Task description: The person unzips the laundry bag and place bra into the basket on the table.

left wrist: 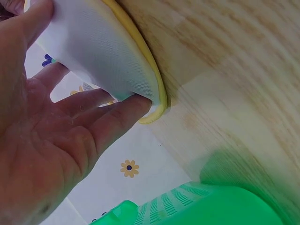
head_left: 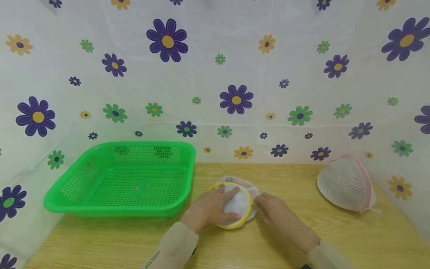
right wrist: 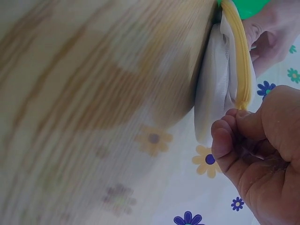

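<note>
Left hand spread on bag, right hand pinching zip; best brace bag, pull along curve.

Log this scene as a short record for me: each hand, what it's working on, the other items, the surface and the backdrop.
Left hand: fingers spread, touching the bag
Right hand: pinching at one end of the zipper
Worked item: round white mesh bag with a yellow zipper around its edge
Item at left: green plastic basket, rectangular, perforated
Item at right: white mesh bag with pink trim
Surface: light wood-grain table
Backdrop: white sheet with purple, green and yellow flowers
</note>
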Demonstrator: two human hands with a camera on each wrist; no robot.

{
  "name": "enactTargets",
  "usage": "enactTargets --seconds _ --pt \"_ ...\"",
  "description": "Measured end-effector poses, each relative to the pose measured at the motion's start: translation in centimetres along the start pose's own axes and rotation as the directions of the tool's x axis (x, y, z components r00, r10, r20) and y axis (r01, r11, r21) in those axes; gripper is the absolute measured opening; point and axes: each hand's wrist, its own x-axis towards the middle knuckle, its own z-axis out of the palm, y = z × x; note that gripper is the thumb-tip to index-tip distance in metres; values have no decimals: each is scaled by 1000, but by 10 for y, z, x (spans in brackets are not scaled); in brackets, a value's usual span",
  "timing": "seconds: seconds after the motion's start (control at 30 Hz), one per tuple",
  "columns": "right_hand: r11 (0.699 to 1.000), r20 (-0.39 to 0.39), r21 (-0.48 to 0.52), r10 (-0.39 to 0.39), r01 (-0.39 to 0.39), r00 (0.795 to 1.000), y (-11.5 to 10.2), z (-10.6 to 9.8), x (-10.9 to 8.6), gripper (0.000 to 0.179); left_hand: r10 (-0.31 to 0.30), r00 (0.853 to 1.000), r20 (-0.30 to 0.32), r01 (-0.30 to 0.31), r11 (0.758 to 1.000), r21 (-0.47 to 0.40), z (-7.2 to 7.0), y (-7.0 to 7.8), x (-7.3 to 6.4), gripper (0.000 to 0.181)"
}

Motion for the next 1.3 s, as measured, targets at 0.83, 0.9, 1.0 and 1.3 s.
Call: enactTargets --seconds 0.83,0.9,1.0,1.3 --pt "1000 55 13 -6 5 998 -6 -5 -1 13 -15 1000 1 15 1000 2 -1 2 0 83" --pt "1000 46 9 -19 19 999 -7 -5 -1 12 -17 1000 4 17 1000 5 -1 2 0 84" --pt "999 34 1 -33 32 999 -7 -4 -1 12 -20 1000 9 20 1000 10 -2 2 -1 84" --pt "998 27 -2 -59 59 998 -9 -3 -4 12 -35 999 9 35 999 8 -2 3 -1 85"
